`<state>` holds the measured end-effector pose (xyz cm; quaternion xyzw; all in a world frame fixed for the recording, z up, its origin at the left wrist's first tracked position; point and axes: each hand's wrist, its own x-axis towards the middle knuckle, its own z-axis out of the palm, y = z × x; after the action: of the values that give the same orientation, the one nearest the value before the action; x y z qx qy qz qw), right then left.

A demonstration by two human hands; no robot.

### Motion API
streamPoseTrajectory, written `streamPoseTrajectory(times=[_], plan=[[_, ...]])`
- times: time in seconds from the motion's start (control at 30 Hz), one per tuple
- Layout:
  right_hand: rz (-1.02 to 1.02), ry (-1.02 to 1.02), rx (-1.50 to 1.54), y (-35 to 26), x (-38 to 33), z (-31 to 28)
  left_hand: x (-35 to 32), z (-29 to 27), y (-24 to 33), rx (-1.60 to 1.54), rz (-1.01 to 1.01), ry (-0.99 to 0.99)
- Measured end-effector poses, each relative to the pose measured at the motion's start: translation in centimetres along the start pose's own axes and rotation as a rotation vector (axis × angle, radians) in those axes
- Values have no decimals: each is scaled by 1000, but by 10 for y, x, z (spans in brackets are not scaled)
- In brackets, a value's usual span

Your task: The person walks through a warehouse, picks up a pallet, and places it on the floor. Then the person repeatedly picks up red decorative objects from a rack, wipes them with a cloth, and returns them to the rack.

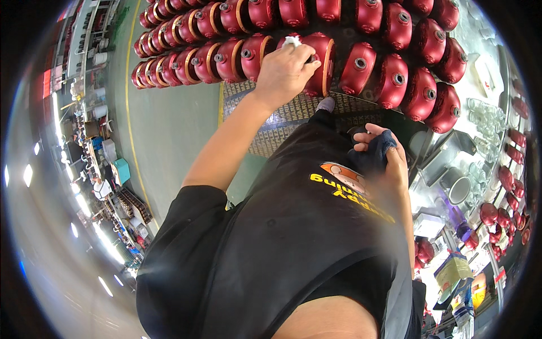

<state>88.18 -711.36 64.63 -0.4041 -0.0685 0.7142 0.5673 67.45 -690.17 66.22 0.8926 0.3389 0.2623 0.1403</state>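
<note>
My left hand (285, 74) reaches forward with its fingers closed on a small white wad (292, 41), perhaps cloth or tissue. It is against a glossy red rounded vessel (320, 70) with a copper-coloured rim, in the front row. Nearer my body, on the right, my right hand (397, 153) has its fingers curled round a dark blue cloth (379, 148). That hand is apart from the vessels. To the right of the left hand stands another red vessel (358, 69) with a round metal fitting.
Several rows of similar red vessels (217, 61) stretch across the far side. Clear glass-like pieces (483, 127) and a round metal container (455, 186) lie at the right, with red parts (505, 176) beyond. Patterned sheeting (248, 121) covers part of the green floor (169, 141).
</note>
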Motion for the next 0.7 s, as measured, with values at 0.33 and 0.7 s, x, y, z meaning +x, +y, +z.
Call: streamPoseTrajectory(times=[0.33, 0.7], plan=[[-22, 32, -19, -2, 0, -10, -5, 51, -19, 122, -81, -90], [9, 61, -38, -4, 7, -3, -28, 3, -51, 325, -297, -169]])
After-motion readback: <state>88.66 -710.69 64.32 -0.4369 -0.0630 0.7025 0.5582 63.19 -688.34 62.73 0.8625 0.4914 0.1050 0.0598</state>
